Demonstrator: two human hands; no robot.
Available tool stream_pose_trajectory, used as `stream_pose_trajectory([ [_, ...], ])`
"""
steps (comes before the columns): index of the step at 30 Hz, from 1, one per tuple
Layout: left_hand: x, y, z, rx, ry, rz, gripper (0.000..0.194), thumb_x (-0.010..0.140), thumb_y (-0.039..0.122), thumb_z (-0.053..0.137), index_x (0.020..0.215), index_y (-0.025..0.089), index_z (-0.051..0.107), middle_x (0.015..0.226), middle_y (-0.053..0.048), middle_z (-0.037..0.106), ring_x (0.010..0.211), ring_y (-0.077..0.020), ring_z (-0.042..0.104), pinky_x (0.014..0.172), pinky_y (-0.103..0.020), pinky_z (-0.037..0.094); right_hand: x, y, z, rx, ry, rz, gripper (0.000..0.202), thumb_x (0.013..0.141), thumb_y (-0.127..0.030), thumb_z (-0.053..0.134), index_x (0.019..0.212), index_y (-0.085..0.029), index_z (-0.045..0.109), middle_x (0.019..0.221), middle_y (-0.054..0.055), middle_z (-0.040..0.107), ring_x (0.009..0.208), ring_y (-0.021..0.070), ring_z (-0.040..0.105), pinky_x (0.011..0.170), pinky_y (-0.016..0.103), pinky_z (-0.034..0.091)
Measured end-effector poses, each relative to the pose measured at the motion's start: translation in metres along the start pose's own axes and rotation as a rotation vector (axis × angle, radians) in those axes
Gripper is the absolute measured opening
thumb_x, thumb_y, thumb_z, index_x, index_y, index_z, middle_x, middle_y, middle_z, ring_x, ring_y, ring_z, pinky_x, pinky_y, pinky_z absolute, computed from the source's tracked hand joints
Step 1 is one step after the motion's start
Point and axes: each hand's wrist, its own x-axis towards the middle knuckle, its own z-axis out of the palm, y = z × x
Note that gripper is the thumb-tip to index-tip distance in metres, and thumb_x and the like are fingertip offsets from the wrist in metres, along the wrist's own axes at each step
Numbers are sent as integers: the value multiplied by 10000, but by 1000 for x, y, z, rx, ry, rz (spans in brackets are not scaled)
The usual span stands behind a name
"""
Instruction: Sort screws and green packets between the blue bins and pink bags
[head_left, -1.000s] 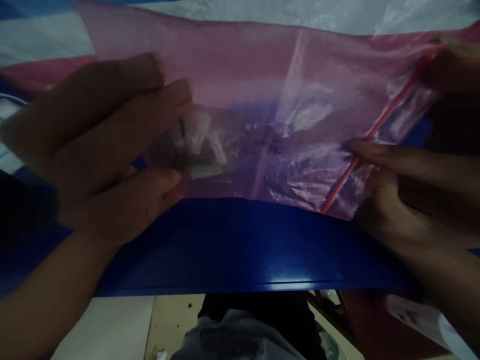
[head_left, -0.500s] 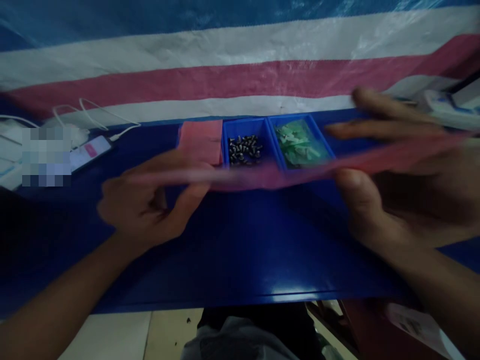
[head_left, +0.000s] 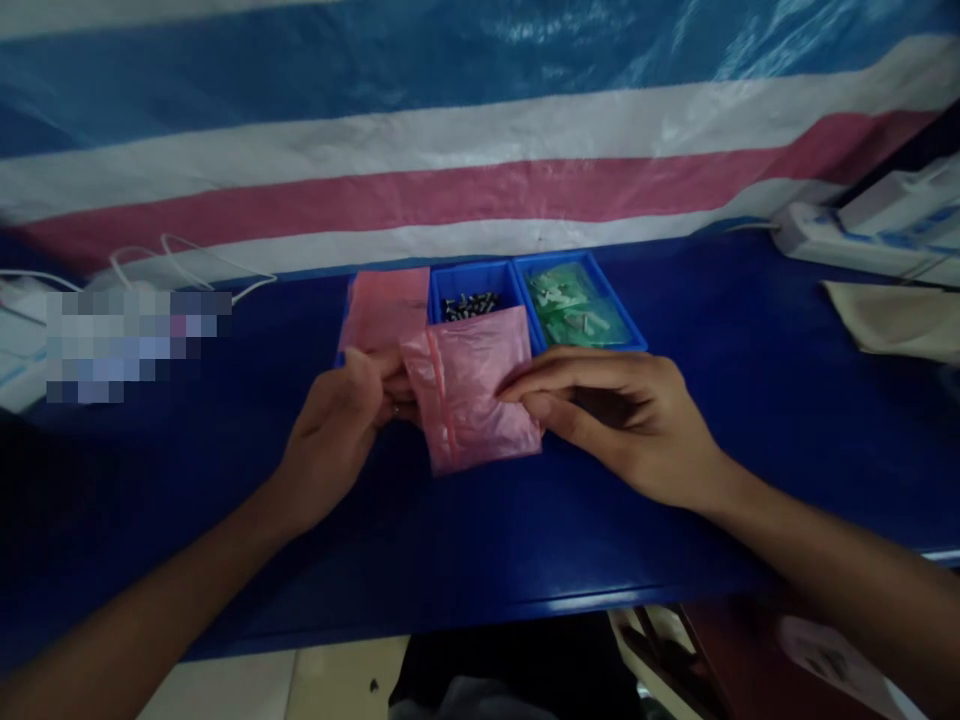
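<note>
Counter [head_left: 420, 560]: blue
Left hand [head_left: 337, 415]: half-curled behind pink bag [head_left: 480, 370], grip unclear
Right hand [head_left: 649, 425]: pinching it (likely for flatness)

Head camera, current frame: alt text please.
Two bare hands, left and right, hold a pink zip bag above a blue table. Behind it are blue bins of dark screws and green packets, beside a stack of pink bags.

Pink bag [head_left: 487, 385] now farther off and squarer in outline, its red strip [head_left: 441, 385] leftward, formerly rightward
</note>
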Motion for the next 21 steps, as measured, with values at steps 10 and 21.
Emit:
stream_pose_trajectory([
  [10, 36, 9, -54, 485, 348, 248, 247, 861, 518, 821, 921, 279, 794, 871, 19, 832, 784, -212, 783, 775, -330, 625, 2, 10, 2, -25, 154, -75, 177, 1006, -176, 680, 1063, -249, 831, 952, 30, 824, 713, 140, 753, 593, 255, 603],
  [21, 45, 9, -71, 455, 295, 282, 291, 793, 561, 862, 850, 284, 793, 908, 42, 768, 861, -199, 702, 806, -332, 587, -103, -33, -29, -600, 530, -125, 153, 1012, -457, 690, 1094, -470, 819, 898, 58, 791, 821, 308, 770, 699, 507, 668],
])
